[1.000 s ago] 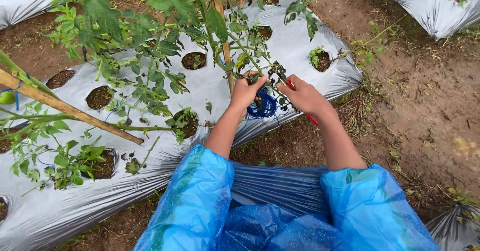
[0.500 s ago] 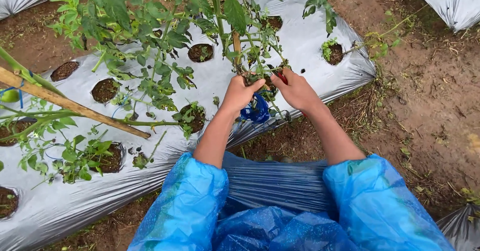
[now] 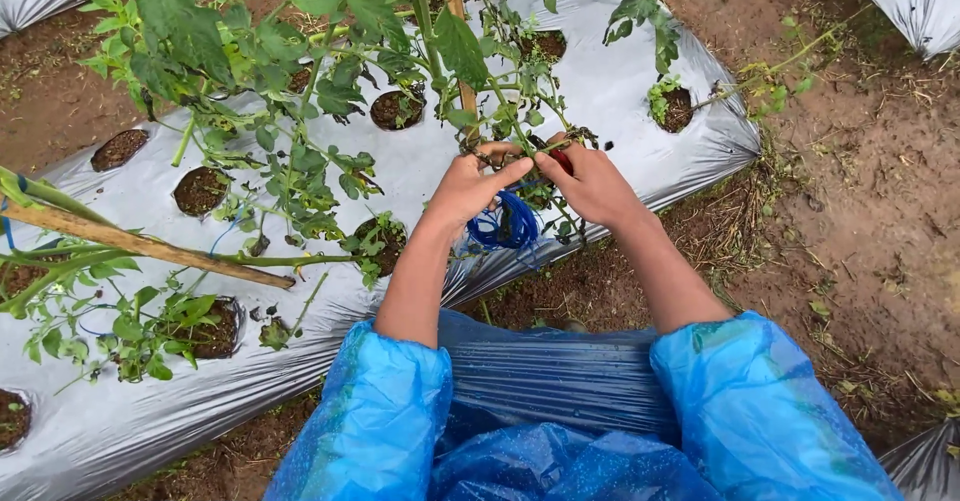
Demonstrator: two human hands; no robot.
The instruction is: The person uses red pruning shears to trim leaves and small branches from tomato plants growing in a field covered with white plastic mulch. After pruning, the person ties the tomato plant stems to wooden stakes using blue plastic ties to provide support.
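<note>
Left hand (image 3: 468,183) and right hand (image 3: 592,181) both had a closed grip on the thin green plant stem (image 3: 520,141), above the blue string bundle (image 3: 505,226). Leafy branches (image 3: 300,171) and a bamboo stake (image 3: 140,246) crowded the silver plastic mulch sheet (image 3: 620,81).

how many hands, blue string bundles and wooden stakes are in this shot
hands: 2 (left hand, right hand)
blue string bundle: 1
wooden stakes: 2 (upright stake, leaning stake)
total: 5

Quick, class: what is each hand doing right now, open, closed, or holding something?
Left hand: closed, fingers pinching the blue string at the plant stem.
Right hand: closed around a red-handled thing, mostly hidden.
</note>
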